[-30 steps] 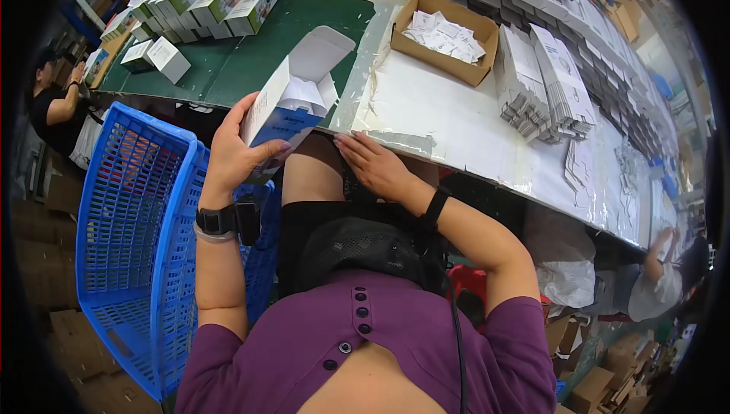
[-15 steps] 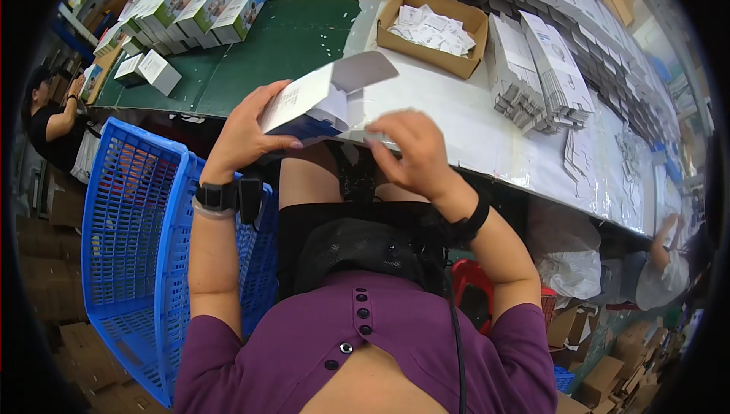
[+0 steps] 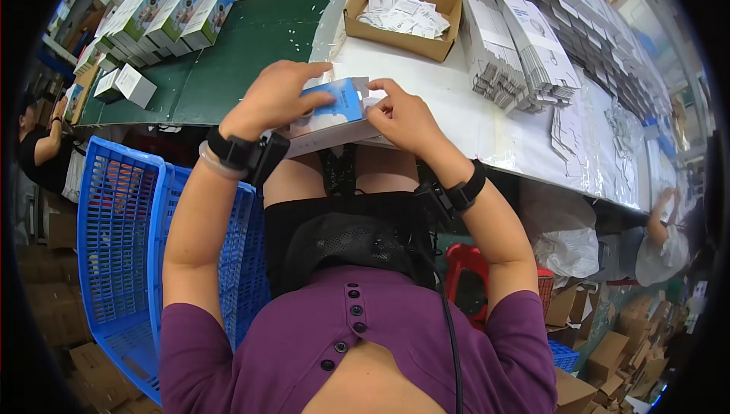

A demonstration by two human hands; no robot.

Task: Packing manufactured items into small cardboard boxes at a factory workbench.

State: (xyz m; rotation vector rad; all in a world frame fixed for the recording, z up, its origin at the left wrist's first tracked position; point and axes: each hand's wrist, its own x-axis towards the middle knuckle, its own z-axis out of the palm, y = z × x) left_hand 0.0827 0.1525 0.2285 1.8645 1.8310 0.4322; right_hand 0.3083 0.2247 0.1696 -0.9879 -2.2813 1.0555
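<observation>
A small carton (image 3: 328,132) with a blue and white printed face lies near the table's front edge, above my lap. My left hand (image 3: 275,97) grips it from the left, thumb resting on the blue face and the lower fingers hidden. At the carton's right end my right hand (image 3: 404,119) is closed, thumb and fingers at the white end flap. A brown open box (image 3: 428,44) of small white packets stands just beyond. To its right, flat folded cartons (image 3: 498,53) lie stacked.
Made-up cartons (image 3: 163,15) stand in rows at the far left, and two white ones (image 3: 135,87) lie nearer on the green tabletop (image 3: 228,76). A blue plastic crate (image 3: 122,224) stands at my left. More folded cartons fill the right back. Co-workers sit at both sides.
The carton has been turned so that its blue face shows, and its end flap is no longer raised. My right hand has come onto its right end; my left hand has shifted over it.
</observation>
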